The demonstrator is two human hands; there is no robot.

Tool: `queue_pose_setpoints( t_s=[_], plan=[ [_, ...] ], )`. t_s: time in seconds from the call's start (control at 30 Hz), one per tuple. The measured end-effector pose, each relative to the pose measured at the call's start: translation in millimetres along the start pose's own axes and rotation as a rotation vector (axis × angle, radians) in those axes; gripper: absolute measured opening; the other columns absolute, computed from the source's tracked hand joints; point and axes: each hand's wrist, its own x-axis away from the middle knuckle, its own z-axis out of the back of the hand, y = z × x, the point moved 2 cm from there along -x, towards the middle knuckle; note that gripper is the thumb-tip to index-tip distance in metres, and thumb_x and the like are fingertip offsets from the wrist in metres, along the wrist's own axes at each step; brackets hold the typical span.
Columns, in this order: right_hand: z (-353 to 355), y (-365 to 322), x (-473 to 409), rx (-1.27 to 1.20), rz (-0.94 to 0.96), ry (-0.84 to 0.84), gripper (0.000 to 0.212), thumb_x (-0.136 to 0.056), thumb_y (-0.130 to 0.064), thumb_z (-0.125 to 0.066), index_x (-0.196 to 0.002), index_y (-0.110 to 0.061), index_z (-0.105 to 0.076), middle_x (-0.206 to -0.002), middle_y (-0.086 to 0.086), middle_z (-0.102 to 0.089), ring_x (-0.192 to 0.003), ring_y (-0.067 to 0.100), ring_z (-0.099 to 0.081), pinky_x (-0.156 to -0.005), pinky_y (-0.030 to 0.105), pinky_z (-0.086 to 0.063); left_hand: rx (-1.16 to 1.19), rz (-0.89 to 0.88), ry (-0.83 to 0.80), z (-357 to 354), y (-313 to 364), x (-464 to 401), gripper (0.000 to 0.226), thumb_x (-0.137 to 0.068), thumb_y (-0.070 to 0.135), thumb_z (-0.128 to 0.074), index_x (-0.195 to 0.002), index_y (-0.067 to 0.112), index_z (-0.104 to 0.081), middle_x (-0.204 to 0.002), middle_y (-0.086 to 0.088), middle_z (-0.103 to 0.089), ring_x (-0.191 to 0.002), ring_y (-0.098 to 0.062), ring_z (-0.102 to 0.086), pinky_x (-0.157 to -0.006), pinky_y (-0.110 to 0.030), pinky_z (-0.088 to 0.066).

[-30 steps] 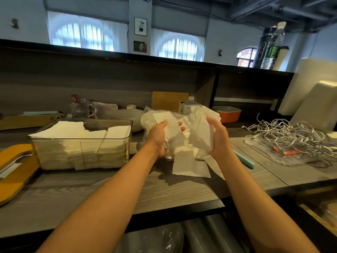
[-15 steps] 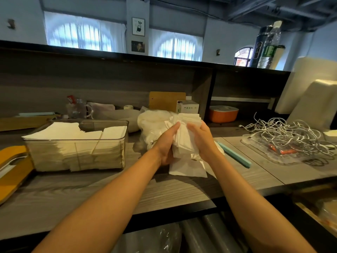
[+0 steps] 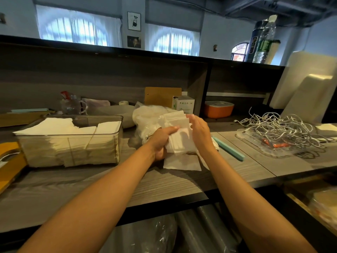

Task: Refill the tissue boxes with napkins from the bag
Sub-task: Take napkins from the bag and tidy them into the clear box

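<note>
Both hands met over the middle of the grey wood-grain surface [image 3: 102, 190], working one bundle of white napkins [image 3: 179, 137]. The left hand [image 3: 162, 141] had its grip closed round the lower left side of the bundle, thumb laid across the front sheets and fingers curled underneath. The right hand [image 3: 199, 130] lay against the bundle's right edge with its fingers fairly straight and together, the palm pressing the stack; its grip looked released rather than clenched, flat against the paper. The sheets in the bundle were fanned unevenly, their upper corners sticking out above the hands.

Just behind the bundle and touching it sat the crumpled clear plastic bag [image 3: 147, 115]. Under the hands, a loose napkin [image 3: 182, 164] lay flat on the surface. To the left, well apart from the hands, stood the clear tissue box [image 3: 116, 143], open at the top and filled nearly to the rim with stacked white napkins [image 3: 60, 127], some lying over its left edge.

A pale blue strip [image 3: 228, 149] lay on the surface just right of the right wrist. Farther right, a clear tray [image 3: 255, 145] held a tangle of white cables [image 3: 279, 128]. An orange container [image 3: 218, 109] and a small white carton [image 3: 184, 105] sat in the back recess.
</note>
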Motion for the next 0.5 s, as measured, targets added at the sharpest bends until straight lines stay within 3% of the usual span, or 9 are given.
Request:
queue_pose_setpoints(
  t_s=[0.1,0.17,0.23,0.3,0.4,0.5],
  plan=[
    [23.5,10.7,4.3,-0.022,-0.125,0.112,0.029,-0.102,-0.024,-0.041,-0.096,-0.016,-0.068,-0.096,0.005,-0.066,-0.089,0.016,-0.057,-0.080,0.036,-0.047,0.102,-0.024,0.099,6.5,2.5,-2.0,0.026,-0.100,0.024,-0.051,-0.115,0.007,-0.063,-0.097,-0.013,-0.069,-0.084,-0.026,-0.068,-0.072,-0.039,-0.057],
    [37.6,21.8,12.0,0.124,-0.217,0.012,0.025,-0.098,-0.020,-0.050,-0.089,-0.010,-0.071,-0.086,0.006,-0.066,-0.080,0.016,-0.057,-0.068,0.031,-0.045,0.145,-0.058,0.171,12.3,2.8,-5.2,0.033,-0.099,0.022,-0.052,-0.127,0.006,-0.060,-0.104,-0.013,-0.069,-0.086,-0.026,-0.068,-0.064,-0.037,-0.057],
    [48.0,29.2,25.0,0.265,-0.267,-0.126,0.028,-0.096,-0.025,-0.056,-0.089,-0.004,-0.073,-0.082,0.011,-0.067,-0.073,0.014,-0.056,-0.064,0.028,-0.042,0.141,-0.063,0.196,12.6,1.0,-4.9,0.036,-0.099,0.022,-0.053,-0.131,0.007,-0.058,-0.111,-0.014,-0.069,-0.089,-0.027,-0.068,-0.066,-0.037,-0.057],
    [55.5,29.6,36.6,0.332,-0.219,-0.256,0.026,-0.094,-0.033,-0.061,-0.089,-0.011,-0.075,-0.079,0.006,-0.068,-0.073,0.013,-0.057,-0.066,0.027,-0.043,0.131,-0.053,0.189,10.2,-0.5,-3.0,0.035,-0.099,0.023,-0.053,-0.130,0.008,-0.059,-0.115,-0.015,-0.069,-0.093,-0.028,-0.068,-0.073,-0.040,-0.057],
    [56.0,25.3,43.2,0.416,-0.118,-0.429,0.012,-0.087,-0.042,-0.069,-0.095,-0.033,-0.073,-0.097,-0.007,-0.069,-0.087,0.005,-0.059,-0.073,0.021,-0.045,0.130,-0.025,0.134,6.2,-0.3,1.3,0.025,-0.101,0.025,-0.049,-0.115,0.010,-0.063,-0.100,-0.012,-0.070,-0.088,-0.026,-0.068,-0.073,-0.039,-0.054],
    [50.0,29.3,42.7,0.587,0.012,-0.495,0.031,-0.082,-0.046,-0.074,-0.107,-0.028,-0.072,-0.102,-0.012,-0.065,-0.087,0.001,-0.056,-0.070,0.019,-0.042,0.131,-0.010,0.076,3.3,-1.1,2.7,0.026,-0.102,0.026,-0.046,-0.108,0.009,-0.064,-0.088,-0.011,-0.073,-0.081,-0.024,-0.069,-0.073,-0.037,-0.054]
  ],
)
